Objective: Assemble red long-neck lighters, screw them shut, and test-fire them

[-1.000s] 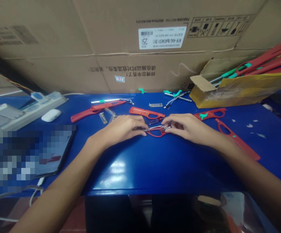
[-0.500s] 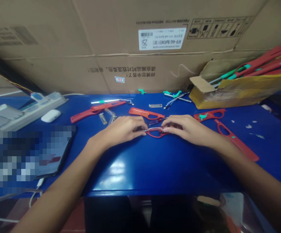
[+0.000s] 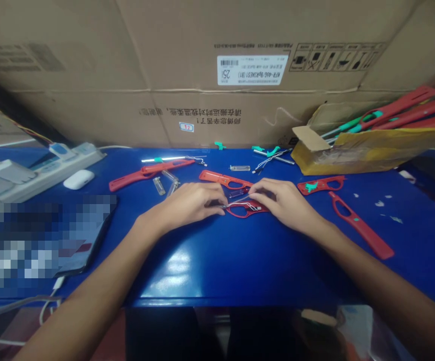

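In the middle of the table lies a red plastic lighter half-shell (image 3: 237, 214) with a finger loop. White wires (image 3: 245, 203) run over it, ending in a small connector. My left hand (image 3: 198, 200) is closed in a pinch at the shell's left end, where its fingertips hide part of the parts. A thin grey rod (image 3: 239, 199) slants from there to my right hand (image 3: 279, 200), whose thumb and forefinger pinch its upper end. Behind the fingers rest another red half-shell (image 3: 217, 175) and a purplish clear part (image 3: 237, 192).
An open carton (image 3: 352, 155) of red lighters stands back right, before a large cardboard box (image 3: 100, 115). More red shells (image 3: 366, 228), clear tanks (image 3: 240, 168) and green triggers (image 3: 220, 145) are scattered about. On the left are a power strip (image 3: 85, 155), a white earbud case (image 3: 79, 179) and a tablet (image 3: 100, 225).
My right fingers have come off the white wires, whose connector now shows over the shell. They now pinch the thin grey rod slightly higher. My left hand stays nearly in place.
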Available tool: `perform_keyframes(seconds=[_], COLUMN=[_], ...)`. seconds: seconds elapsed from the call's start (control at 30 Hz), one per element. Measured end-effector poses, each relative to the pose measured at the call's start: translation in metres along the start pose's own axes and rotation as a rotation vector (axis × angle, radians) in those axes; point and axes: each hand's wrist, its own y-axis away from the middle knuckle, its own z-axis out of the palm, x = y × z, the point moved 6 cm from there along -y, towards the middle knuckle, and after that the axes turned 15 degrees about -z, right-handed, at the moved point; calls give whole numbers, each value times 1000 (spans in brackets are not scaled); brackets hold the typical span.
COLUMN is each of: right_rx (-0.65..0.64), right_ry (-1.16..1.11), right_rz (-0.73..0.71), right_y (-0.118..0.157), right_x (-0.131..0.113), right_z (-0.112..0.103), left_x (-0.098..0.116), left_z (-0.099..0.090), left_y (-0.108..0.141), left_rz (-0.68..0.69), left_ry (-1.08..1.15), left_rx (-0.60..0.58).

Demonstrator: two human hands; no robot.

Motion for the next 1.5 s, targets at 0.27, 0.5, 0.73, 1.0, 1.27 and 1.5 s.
perform_keyframes(seconds=[0.27, 0.5, 0.73, 1.0, 1.27, 1.5], right_rx=[-14, -200, -317, -337, -352, -463], right_ry=[162, 6, -13, 0, 47, 582], right_rz=[13, -159, -156, -134, -176, -394], right_y=[3, 8, 9, 11, 11, 16], right_x=[3, 1, 0, 2, -1, -32], right_z=[2, -28, -15, -9, -10, -2], left_x=[-1, -3, -3, -4, -2, -3], left_z=[6, 10, 9, 10, 11, 14], left_y=[-2, -4, -4, -4, -4, -4], left_rz=[-3, -13, -31, -55, -8, -36], left_ry=[45, 120, 121, 87, 87, 111], left_rx=[-9, -41, -40, -18, -43, -60])
